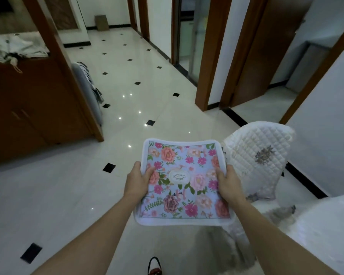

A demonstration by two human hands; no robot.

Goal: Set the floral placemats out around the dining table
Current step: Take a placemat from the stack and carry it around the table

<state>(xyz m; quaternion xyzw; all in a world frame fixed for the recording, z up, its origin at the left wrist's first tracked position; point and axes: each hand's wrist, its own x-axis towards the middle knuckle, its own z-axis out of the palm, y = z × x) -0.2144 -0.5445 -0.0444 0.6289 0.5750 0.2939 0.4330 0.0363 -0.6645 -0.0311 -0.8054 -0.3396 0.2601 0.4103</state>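
- The step in hand looks like carrying: the floral placemat (184, 181) is held in the air between the two hands, above the tiled floor (68, 195), and is not yet laid on anything.
- The left hand (139, 180) grips the mat's left edge, thumb on the printed face and fingers tucked beneath. The right hand (229, 182) grips the right edge the same way.
- Both forearms reach forward and slightly inward, so the mat sits level and face up between the hands. Its far edge bows up a little and its near edge sags toward the body.
- Whether this is one mat or several stacked I cannot tell; only the top face shows.
- Just beyond and to the right of the right hand stands a chair with a white quilted cover (260, 155). Nearer, below and right of that hand, is a white covered surface (326, 225) that may be the counter, though too little shows to be sure.
- The next move probably calls for turning right, toward that side, and carrying the mat over a seat's place.
- It should then be lowered flat, and both grips released together so the cloth does not fold.
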